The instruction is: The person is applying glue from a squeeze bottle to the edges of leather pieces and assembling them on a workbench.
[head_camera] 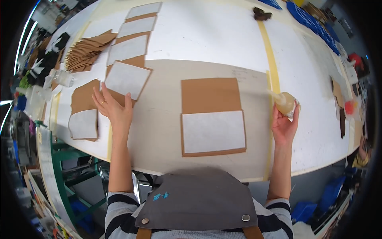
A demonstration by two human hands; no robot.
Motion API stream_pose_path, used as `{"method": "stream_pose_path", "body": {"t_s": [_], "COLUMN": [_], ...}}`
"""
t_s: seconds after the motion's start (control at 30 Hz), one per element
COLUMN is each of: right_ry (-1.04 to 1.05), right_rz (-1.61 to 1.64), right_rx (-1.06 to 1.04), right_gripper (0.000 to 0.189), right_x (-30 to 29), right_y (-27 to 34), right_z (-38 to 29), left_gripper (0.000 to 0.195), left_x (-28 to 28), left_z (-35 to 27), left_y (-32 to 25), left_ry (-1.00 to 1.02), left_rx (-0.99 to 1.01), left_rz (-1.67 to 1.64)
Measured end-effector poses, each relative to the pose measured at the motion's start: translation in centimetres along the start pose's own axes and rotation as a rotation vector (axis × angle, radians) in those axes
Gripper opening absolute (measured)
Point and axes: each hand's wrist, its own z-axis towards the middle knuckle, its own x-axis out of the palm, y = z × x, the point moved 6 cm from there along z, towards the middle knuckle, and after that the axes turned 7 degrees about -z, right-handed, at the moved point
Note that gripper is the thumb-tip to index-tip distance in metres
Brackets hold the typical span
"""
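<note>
My left hand (115, 106), fingers spread and holding nothing, hovers over or beside a brown piece (85, 95) at the left; whether it touches is not clear. Just above it lies a tilted white-faced panel (128, 78), the nearest of an overlapping row of such panels (128, 47). In my right hand (285, 124) is a squeeze bottle (285, 103) with amber contents, its pale nozzle pointing left. Between my hands, a brown piece with a white rectangular panel (213, 131) on its near half lies flat on a grey mat (161, 119).
Fanned brown pieces (89, 52) and a small white-faced stack (84, 125) lie at the left. Clear plastic containers (37, 100) stand at the left edge. Yellow tape (268, 56) crosses the white table. A dark crumpled item (262, 14) lies at the far side, and blue material (313, 28) far right.
</note>
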Motion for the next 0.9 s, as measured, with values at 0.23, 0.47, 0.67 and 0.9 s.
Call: {"method": "stream_pose_path", "body": {"t_s": [0.23, 0.47, 0.67, 0.9], "right_ry": [-0.001, 0.072, 0.053, 0.074], "right_rz": [-0.656, -0.916, -1.125, -1.231], "right_rx": [-0.326, -0.562, -0.625, -0.644], "right_gripper": [0.049, 0.049, 0.056, 0.064], "right_x": [-2.6, -2.1, -1.8, -0.9], "right_y": [1.5, 2.2, 2.0, 2.1], "right_z": [-5.3, -5.8, -4.5, -3.7], "left_gripper": [0.024, 0.03, 0.034, 0.035], "left_x": [2.0, 3.6, 3.3, 3.7], "left_z": [-5.5, -10.1, -9.9, -9.8], "left_y": [-16.4, -23.4, -23.3, -23.0], "left_ry": [0.887, 0.879, 0.86, 0.867], "left_rx": [0.349, 0.827, 0.815, 0.77], "left_rz": [-0.914, -0.878, -0.887, -0.922]}}
